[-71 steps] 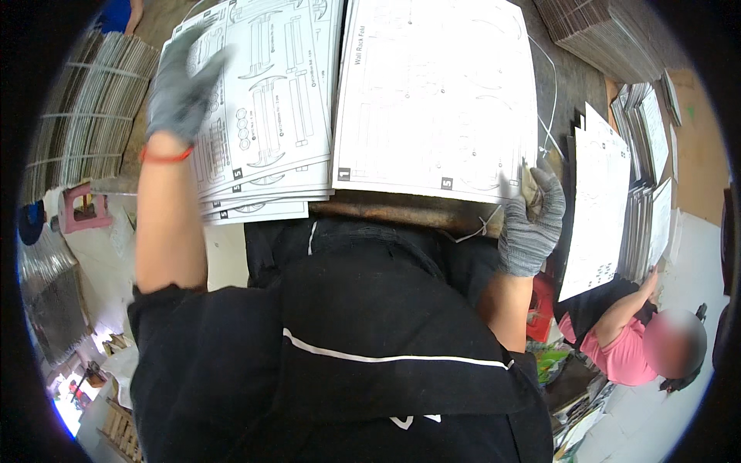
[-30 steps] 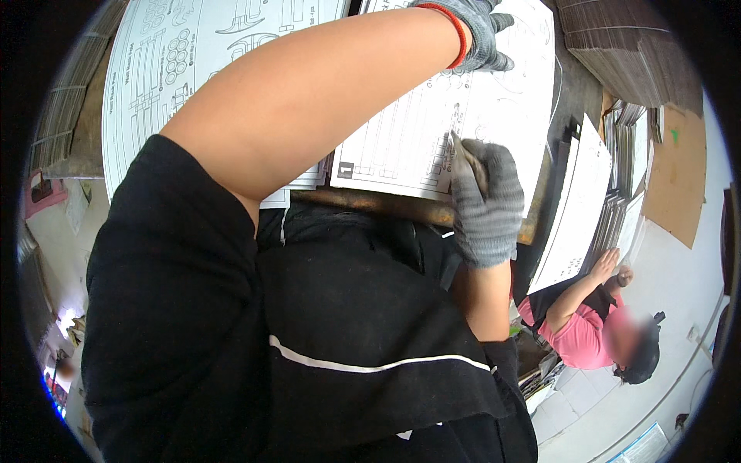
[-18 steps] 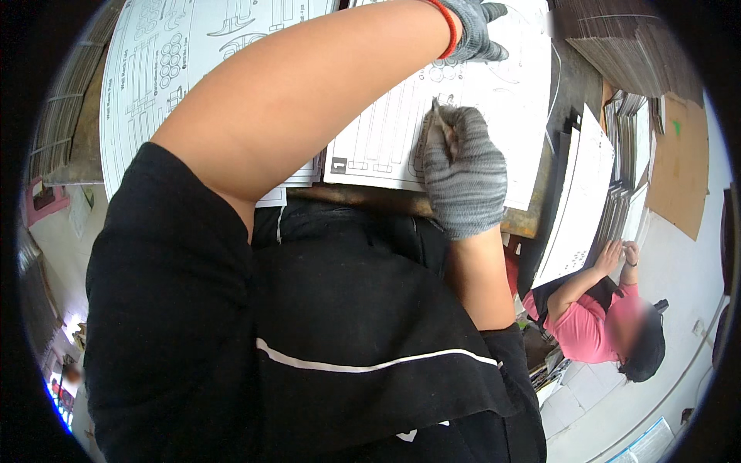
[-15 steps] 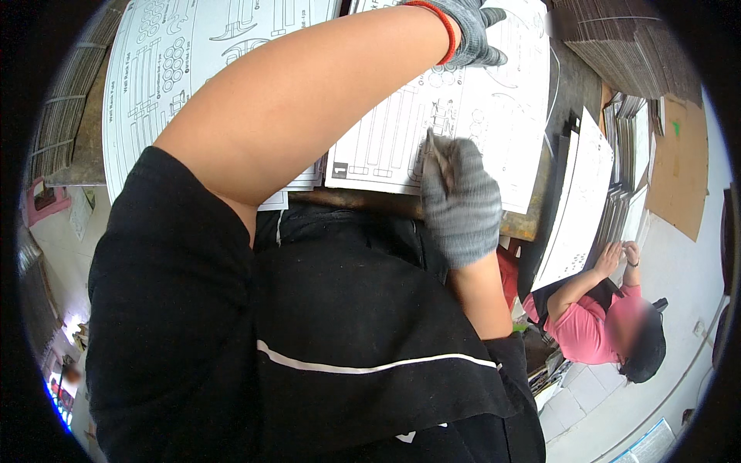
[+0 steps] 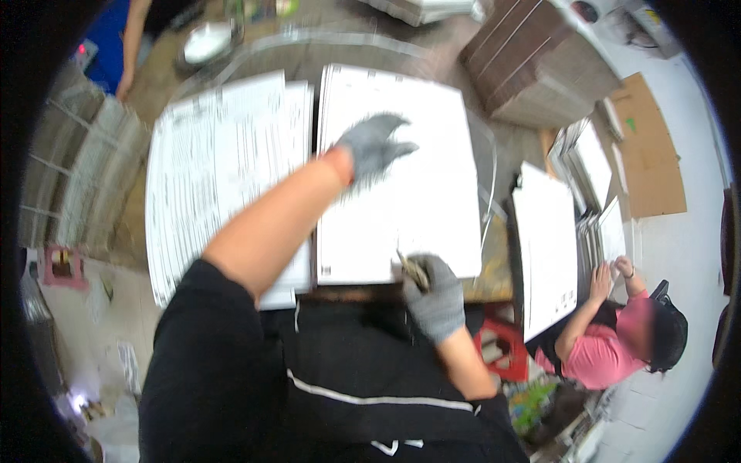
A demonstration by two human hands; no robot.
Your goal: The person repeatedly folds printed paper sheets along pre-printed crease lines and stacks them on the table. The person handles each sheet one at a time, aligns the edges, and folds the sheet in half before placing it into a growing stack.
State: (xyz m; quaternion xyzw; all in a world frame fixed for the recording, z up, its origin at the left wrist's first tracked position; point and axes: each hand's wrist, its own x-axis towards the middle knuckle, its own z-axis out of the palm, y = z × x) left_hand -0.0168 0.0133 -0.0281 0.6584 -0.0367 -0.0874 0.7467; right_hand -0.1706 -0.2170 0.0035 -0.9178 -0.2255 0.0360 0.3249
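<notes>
Two piles of large white sheets lie side by side in front of me. My left hand (image 5: 378,144), in a grey knit glove, is over the upper left part of the right pile (image 5: 417,208). Its fingers look spread and empty, though blurred. My right hand (image 5: 438,301), gloved too, is at that pile's lower edge. It is closed on a thin pointed tool (image 5: 415,272), whose tip points up over the paper; its exact kind is not clear. To the left is the other pile of printed sheets (image 5: 212,185), partly covered by my left forearm.
A tall bundle of brown cardboard (image 5: 540,62) stands at the far right, more strapped cardboard (image 5: 77,170) at the left. White boards (image 5: 544,247) lean right of the table. A person in pink (image 5: 598,339) works beyond them. A red stool (image 5: 502,351) stands below the table edge.
My view has shifted, showing more of the table. My left hand is now lower and further left over the right pile, whose top looks nearly bare instead of drawn. The tool stays in my right hand.
</notes>
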